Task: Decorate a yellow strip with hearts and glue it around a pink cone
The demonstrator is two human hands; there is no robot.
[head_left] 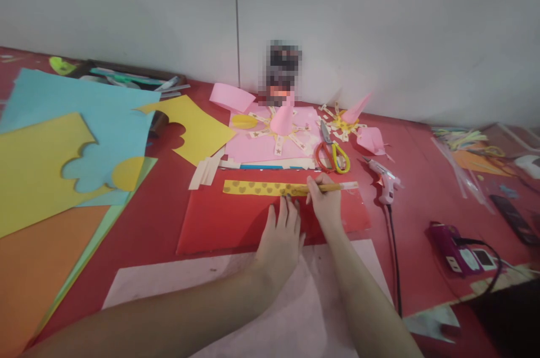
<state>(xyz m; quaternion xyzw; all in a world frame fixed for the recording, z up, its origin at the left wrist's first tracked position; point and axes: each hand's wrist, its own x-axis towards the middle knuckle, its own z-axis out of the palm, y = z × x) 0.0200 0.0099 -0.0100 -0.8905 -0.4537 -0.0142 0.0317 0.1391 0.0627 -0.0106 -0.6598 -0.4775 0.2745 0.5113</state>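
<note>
A narrow yellow paper strip [247, 187] printed or drawn with darker hearts lies along the top of a red board [223, 223]. My right hand [325, 206] is closed around a slim golden-brown pen [333, 187] with a whitish back end, its tip down at the strip's right part. Flat beside it, my left hand [283, 229] rests on the board, fingers stretched so their tips touch the strip's lower edge. Under my forearms is a pale pink sheet [169, 285].
Behind the board are pink paper cones [283, 119] on star-like strips and scissors [333, 155]. A glue gun [383, 178] with a cord lies right, near a purple power adapter [449, 248] and a phone [512, 217]. Coloured sheets [37, 172] cover the left.
</note>
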